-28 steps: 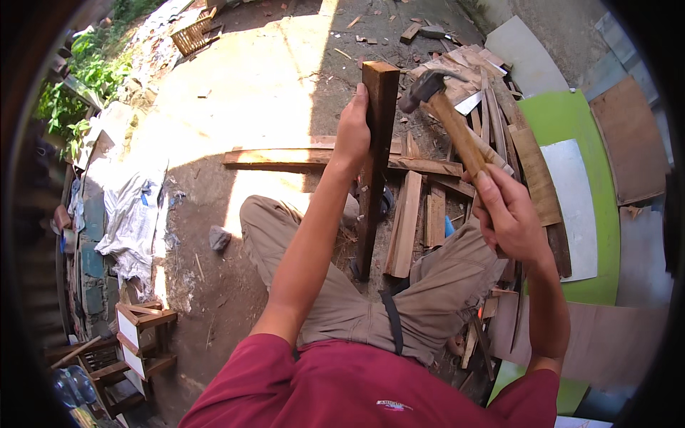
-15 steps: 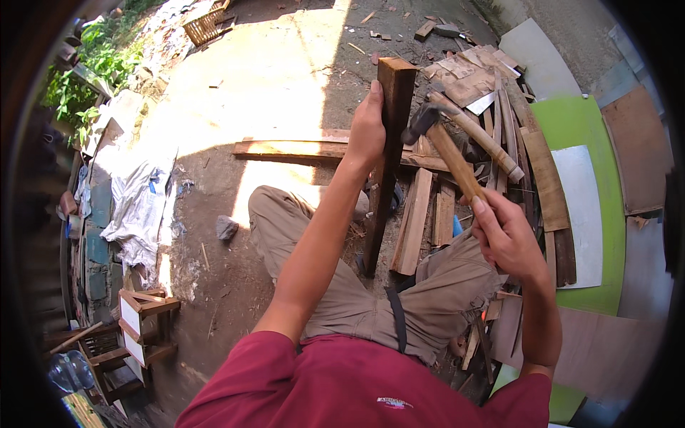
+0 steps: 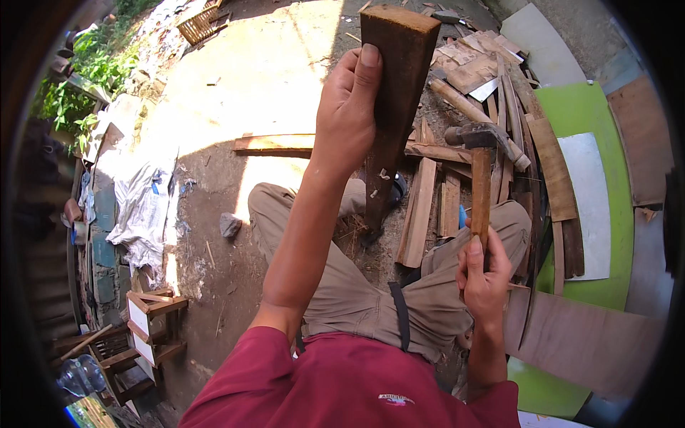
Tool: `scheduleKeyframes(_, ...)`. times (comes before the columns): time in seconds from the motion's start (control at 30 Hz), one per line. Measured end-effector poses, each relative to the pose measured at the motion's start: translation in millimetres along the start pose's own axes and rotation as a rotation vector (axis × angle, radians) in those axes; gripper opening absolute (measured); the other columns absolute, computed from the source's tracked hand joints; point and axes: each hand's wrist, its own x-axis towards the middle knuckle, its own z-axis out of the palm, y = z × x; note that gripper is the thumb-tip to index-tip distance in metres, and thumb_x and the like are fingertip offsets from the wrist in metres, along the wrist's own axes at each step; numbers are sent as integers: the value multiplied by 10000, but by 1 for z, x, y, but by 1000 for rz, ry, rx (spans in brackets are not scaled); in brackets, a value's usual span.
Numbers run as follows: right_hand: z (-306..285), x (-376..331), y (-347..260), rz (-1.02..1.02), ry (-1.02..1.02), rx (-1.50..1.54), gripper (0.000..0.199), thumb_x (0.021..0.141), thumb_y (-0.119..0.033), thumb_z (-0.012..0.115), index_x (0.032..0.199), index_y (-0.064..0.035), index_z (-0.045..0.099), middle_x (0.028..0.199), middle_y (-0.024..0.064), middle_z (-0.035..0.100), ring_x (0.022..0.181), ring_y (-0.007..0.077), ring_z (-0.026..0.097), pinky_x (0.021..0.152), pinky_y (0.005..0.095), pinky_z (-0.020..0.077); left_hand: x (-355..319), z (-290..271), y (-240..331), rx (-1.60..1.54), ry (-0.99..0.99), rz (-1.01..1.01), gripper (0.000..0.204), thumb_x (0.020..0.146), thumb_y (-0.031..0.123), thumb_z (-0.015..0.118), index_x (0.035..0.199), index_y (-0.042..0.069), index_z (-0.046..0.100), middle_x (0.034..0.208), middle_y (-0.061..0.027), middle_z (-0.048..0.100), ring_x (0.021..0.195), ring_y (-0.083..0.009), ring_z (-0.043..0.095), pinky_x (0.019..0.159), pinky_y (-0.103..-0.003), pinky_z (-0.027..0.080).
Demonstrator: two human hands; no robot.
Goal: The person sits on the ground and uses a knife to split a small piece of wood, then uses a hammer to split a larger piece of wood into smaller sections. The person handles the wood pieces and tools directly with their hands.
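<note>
My left hand [image 3: 351, 107] is closed around the upper part of a dark brown wooden beam [image 3: 399, 85], thumb on its near face. The beam stands on end, tilted, with its lower end down between my legs. A claw hammer [image 3: 481, 175] with a wooden handle is in my right hand [image 3: 485, 274], the fingers wrapped round the lower handle. Its dark head points up, to the right of the beam and apart from it. Small pale chips cling to the beam's lower part.
Loose planks [image 3: 417, 214] lie just right of the beam, with a heap of scrap wood [image 3: 474, 68] beyond. A green board [image 3: 599, 185] and other panels line the right. A grey stone [image 3: 230, 225] and a small wooden frame [image 3: 153, 314] are on the left.
My left hand has raised the beam and turned its broad face toward me. The hammer has moved right and down, away from the beam, its head now upright.
</note>
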Motion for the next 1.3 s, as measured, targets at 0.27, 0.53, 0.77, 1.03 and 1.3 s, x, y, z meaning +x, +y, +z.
scheduleKeyframes(0.27,23,-15,33,8,70,44,351,1069,-173,517,1359,26,505,699,-10,490,487,25,416,429,201,338,-32,-5,-24,-25,109,134,533,1086,450,441,1346,-12,500,1166,-87,633,1025,-147,608,910,-314,500)
scheduleKeyframes(0.53,43,-29,-30,-228,2,-188,565,989,-37,559,1494,110,350,1314,321,595,1136,349,674,921,373,529,-41,-7,-19,-17,211,153,367,1055,380,565,1139,31,493,904,29,550,793,-14,447,726,-176,391)
scheduleKeyframes(0.77,45,-21,-59,-357,-90,-273,661,953,51,555,1558,50,288,1387,327,538,1168,426,645,954,376,508,-51,4,-22,-16,234,177,380,1046,365,585,1161,16,486,972,-6,564,860,-40,492,783,-197,418)
scheduleKeyframes(1.03,29,-21,-71,-414,-79,-458,654,960,36,550,1569,-9,314,1227,314,626,1066,436,667,888,416,522,-59,19,-32,75,220,236,392,1038,332,605,1197,-4,479,1141,-63,562,1016,-97,535,937,-259,438)
scheduleKeyframes(1.3,21,-18,-89,-576,54,-462,651,972,23,553,1577,-42,318,1128,293,650,970,440,672,841,427,522,-61,21,-36,-54,187,220,422,1024,337,629,1213,-6,472,1150,-67,554,1046,-112,541,953,-272,438)
